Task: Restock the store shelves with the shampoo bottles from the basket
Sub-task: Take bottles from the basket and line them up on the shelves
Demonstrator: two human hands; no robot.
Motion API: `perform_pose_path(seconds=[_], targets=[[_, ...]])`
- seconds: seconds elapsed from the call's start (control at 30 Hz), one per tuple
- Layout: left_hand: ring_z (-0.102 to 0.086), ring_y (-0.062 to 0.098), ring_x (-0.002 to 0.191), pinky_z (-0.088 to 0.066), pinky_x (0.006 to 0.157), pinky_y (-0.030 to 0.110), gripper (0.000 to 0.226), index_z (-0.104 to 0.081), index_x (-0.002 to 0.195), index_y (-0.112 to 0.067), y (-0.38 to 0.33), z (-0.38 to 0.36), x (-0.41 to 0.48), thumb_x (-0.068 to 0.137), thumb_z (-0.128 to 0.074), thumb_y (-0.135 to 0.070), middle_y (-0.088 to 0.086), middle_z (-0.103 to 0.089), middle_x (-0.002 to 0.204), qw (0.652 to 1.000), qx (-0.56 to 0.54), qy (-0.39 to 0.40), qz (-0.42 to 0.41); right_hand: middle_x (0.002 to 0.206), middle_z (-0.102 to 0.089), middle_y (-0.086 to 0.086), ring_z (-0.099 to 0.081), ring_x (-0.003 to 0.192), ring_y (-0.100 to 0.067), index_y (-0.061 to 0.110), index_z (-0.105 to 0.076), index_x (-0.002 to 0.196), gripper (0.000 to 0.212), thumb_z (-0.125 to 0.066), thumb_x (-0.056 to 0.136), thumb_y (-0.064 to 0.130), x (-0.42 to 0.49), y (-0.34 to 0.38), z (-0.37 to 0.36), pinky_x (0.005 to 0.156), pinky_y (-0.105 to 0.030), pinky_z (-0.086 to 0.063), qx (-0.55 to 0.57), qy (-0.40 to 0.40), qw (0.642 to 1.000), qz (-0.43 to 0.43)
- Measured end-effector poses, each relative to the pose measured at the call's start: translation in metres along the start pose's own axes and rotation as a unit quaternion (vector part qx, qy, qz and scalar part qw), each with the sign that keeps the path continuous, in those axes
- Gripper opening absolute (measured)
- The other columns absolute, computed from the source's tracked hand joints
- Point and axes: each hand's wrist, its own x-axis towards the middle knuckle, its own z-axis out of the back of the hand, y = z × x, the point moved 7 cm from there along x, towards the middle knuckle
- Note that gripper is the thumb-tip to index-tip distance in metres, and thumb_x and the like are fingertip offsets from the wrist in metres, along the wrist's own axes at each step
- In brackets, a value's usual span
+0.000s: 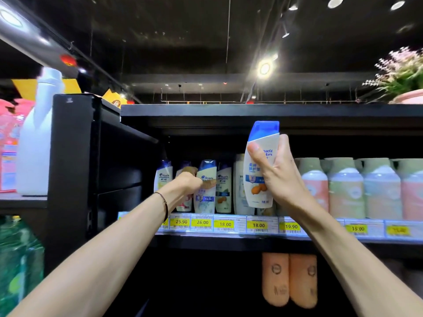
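Note:
My right hand (278, 177) grips a white shampoo bottle with a blue cap (263, 143), held upright in front of the upper shelf (251, 235). My left hand (186, 181) reaches into the shelf's left end and holds a white, blue-capped shampoo bottle (206, 195) standing in the row. Beside it stand more shampoo bottles of the same kind (163, 176) (223, 191) and a taller pale bottle (239, 186). The basket is out of view.
Yellow price tags (225, 224) line the shelf edge. Green and peach bottles (345, 191) fill the shelf to the right. Orange bottles (289, 279) stand on the shelf below. A black shelf end panel (68, 168) rises on the left, with a large white bottle (36, 138) beyond. A potted plant (405, 76) tops the shelving.

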Motion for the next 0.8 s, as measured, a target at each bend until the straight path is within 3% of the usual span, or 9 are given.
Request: perform_pose_path(seconds=[0.07, 0.13, 0.27, 0.4, 0.47, 0.53, 0.67, 0.73, 0.8], targets=[[-0.060, 0.029, 0.096, -0.051, 0.079, 0.040, 0.058, -0.050, 0.142, -0.006, 0.006, 0.000, 0.005, 0.093, -0.074, -0.026, 0.026, -0.064, 0.128, 1.000, 0.004, 0.006, 0.011, 0.072, -0.062, 0.019, -0.067, 0.059, -0.004, 0.021, -0.039, 0.102, 0.038, -0.063, 0.096, 0.049, 0.001, -0.004, -0.002, 0.041, -0.029, -0.052, 0.010, 0.003, 1.000, -0.007], [-0.063, 0.036, 0.099, -0.054, 0.087, 0.049, 0.069, -0.053, 0.136, -0.002, 0.007, -0.001, 0.003, 0.085, -0.081, -0.038, 0.029, -0.063, 0.130, 1.000, -0.007, 0.014, 0.008, 0.072, -0.063, 0.020, -0.067, 0.060, -0.002, 0.022, -0.038, 0.101, 0.039, -0.063, 0.095, 0.051, 0.002, -0.008, -0.006, 0.042, -0.028, -0.053, 0.022, 0.010, 1.000, -0.017], [-0.053, 0.047, 0.131, -0.050, 0.098, 0.055, 0.097, -0.036, 0.152, -0.007, 0.004, -0.005, 0.002, 0.077, -0.085, -0.043, 0.024, -0.058, 0.140, 0.999, -0.027, 0.026, -0.010, 0.080, -0.063, 0.009, -0.070, 0.064, -0.011, 0.019, -0.038, 0.103, 0.044, -0.063, 0.094, 0.054, 0.006, -0.017, -0.020, 0.043, -0.031, -0.053, 0.043, 0.029, 0.998, -0.043], [-0.056, 0.041, 0.123, -0.050, 0.084, 0.043, 0.093, -0.037, 0.151, -0.009, 0.007, -0.004, 0.003, 0.079, -0.083, -0.047, 0.020, -0.056, 0.142, 1.000, -0.008, 0.027, -0.001, 0.090, -0.060, -0.003, -0.069, 0.061, -0.014, 0.014, -0.036, 0.109, 0.049, -0.064, 0.096, 0.052, 0.008, -0.027, -0.040, 0.041, -0.030, -0.050, 0.053, 0.035, 0.996, -0.069], [-0.059, 0.043, 0.121, -0.053, 0.083, 0.045, 0.088, -0.042, 0.146, -0.006, 0.008, -0.003, 0.001, 0.081, -0.082, -0.048, 0.022, -0.059, 0.138, 0.999, -0.002, 0.032, -0.004, 0.093, -0.062, -0.007, -0.071, 0.063, -0.018, 0.015, -0.038, 0.107, 0.048, -0.065, 0.095, 0.053, 0.010, -0.032, -0.048, 0.042, -0.031, -0.051, 0.039, 0.023, 0.996, -0.076], [-0.062, 0.046, 0.118, -0.055, 0.094, 0.054, 0.081, -0.044, 0.143, -0.002, 0.008, 0.002, 0.002, 0.085, -0.079, -0.046, 0.023, -0.061, 0.134, 0.999, -0.015, 0.030, -0.014, 0.096, -0.063, -0.011, -0.074, 0.070, -0.027, 0.015, -0.041, 0.103, 0.048, -0.067, 0.093, 0.053, 0.011, -0.034, -0.053, 0.042, -0.034, -0.052, 0.013, 0.004, 0.997, -0.077], [-0.065, 0.024, 0.085, -0.055, 0.066, 0.030, 0.047, -0.045, 0.132, -0.005, 0.000, 0.029, -0.013, 0.101, -0.060, -0.037, 0.016, -0.064, 0.120, 0.995, 0.054, -0.048, -0.070, 0.101, -0.065, -0.012, -0.075, 0.072, -0.028, 0.015, -0.044, 0.102, 0.046, -0.072, 0.091, 0.049, 0.009, -0.041, -0.062, 0.043, -0.046, -0.058, -0.018, -0.011, 0.996, -0.091], [-0.064, 0.022, 0.089, -0.056, 0.076, 0.035, 0.027, -0.053, 0.123, -0.010, -0.008, 0.042, -0.036, 0.104, -0.051, -0.030, 0.012, -0.065, 0.117, 0.976, 0.145, -0.101, -0.129, 0.099, -0.068, -0.013, -0.075, 0.066, -0.024, 0.014, -0.042, 0.104, 0.046, -0.074, 0.091, 0.046, 0.007, -0.045, -0.066, 0.041, -0.043, -0.058, -0.017, -0.007, 0.995, -0.099], [-0.061, 0.023, 0.096, -0.050, 0.084, 0.043, 0.025, -0.057, 0.111, -0.017, -0.007, 0.044, -0.067, 0.105, -0.044, -0.038, 0.003, -0.061, 0.109, 0.940, 0.248, -0.131, -0.192, 0.097, -0.068, -0.013, -0.074, 0.061, -0.025, 0.014, -0.041, 0.102, 0.047, -0.074, 0.090, 0.044, 0.004, -0.050, -0.070, 0.039, -0.038, -0.055, -0.035, -0.003, 0.994, -0.107]])
